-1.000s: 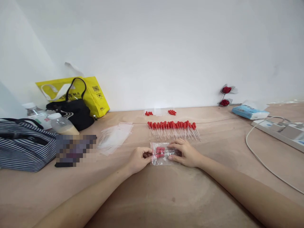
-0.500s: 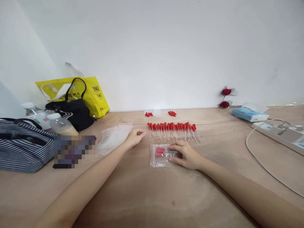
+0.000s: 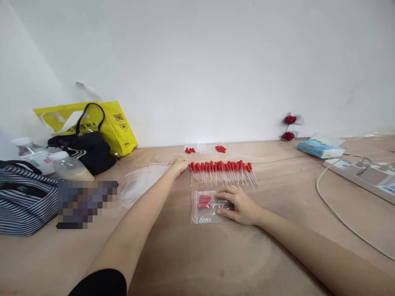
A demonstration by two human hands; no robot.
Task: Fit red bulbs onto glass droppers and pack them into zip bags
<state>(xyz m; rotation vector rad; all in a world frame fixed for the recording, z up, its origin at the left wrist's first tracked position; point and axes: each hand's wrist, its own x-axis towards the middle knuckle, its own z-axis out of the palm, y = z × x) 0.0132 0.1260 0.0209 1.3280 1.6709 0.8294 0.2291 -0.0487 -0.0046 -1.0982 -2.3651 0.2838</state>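
My left hand reaches forward to the left end of a row of glass droppers with red rubber bulbs. Its fingers are drawn together at the endmost dropper's red bulb, with their tips partly hidden. Nearer to me, my right hand curls over the right part of a clear zip bag, thumb and fingers gripping it. Inside this bag lie a few droppers with red bulbs, their stems pointing to the right under my fingers. Beside my left forearm is a pile of clear zip bags.
Farther back, small red bulbs lie in clear bags near the wall. To the left are a striped bag, bottles, a black bag and a yellow bag. A tissue pack and power strip are at right.
My left hand has moved forward to the left end of the dropper row. My right hand stays on the zip bag. The view has shifted slightly.
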